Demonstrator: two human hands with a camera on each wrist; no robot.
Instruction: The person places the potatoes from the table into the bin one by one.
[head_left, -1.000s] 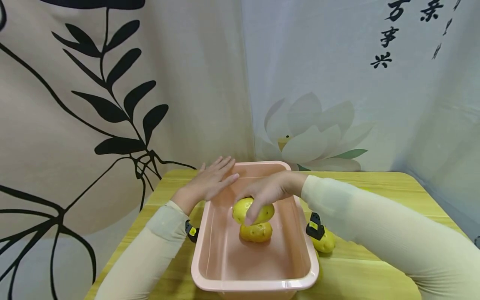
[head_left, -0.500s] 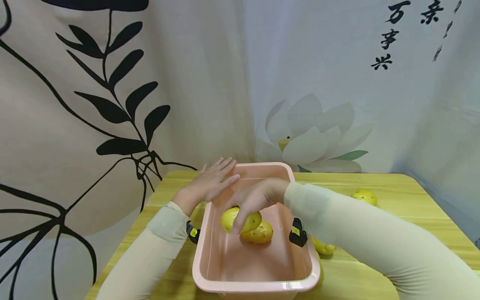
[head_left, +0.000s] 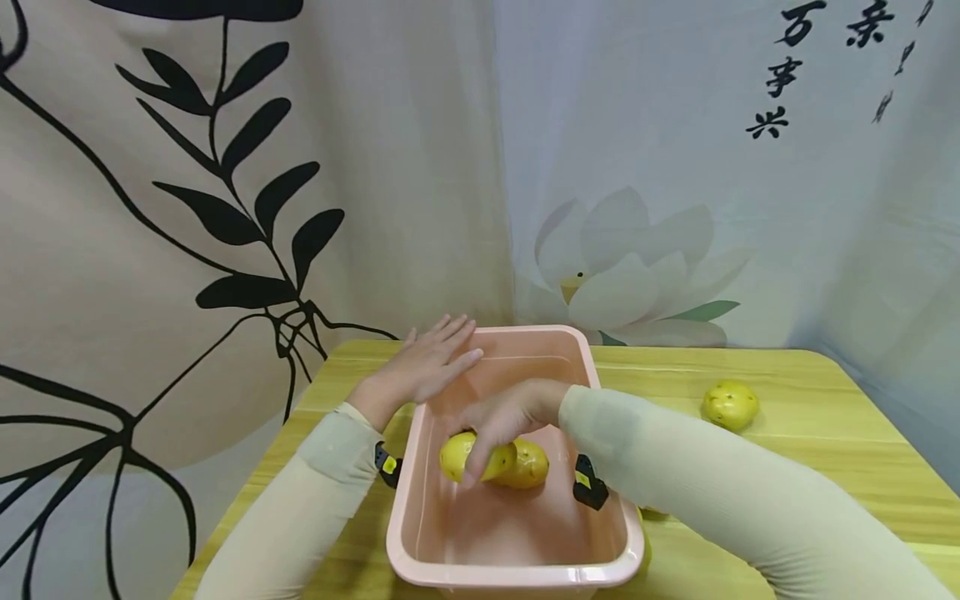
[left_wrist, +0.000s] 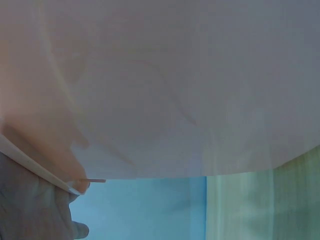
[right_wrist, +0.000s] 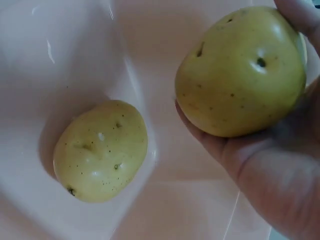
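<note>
A pink plastic basin (head_left: 517,575) stands on the table. Inside it, my right hand (head_left: 506,417) grips a yellow potato (head_left: 456,457), thumb on the near side. The right wrist view shows this held potato (right_wrist: 240,75) off the basin floor, with the palm and fingers around its lower side. A second potato (head_left: 530,467) lies on the basin floor, partly behind the held one in the head view. My left hand (head_left: 420,364) rests on the basin's far left rim with its fingers extended. In the left wrist view, the basin's outer wall (left_wrist: 165,100) fills most of the picture.
One potato (head_left: 730,406) lies on the wooden table (head_left: 825,442) to the right. Another potato (head_left: 647,542) shows partly beside the basin's right wall, and my right forearm covers part of that area. A printed curtain (head_left: 420,167) hangs behind the table.
My right hand has carried the potato leftward and lower into the basin. As the forearm shifted, the potato on the right of the table came into view. My left hand has stayed put.
</note>
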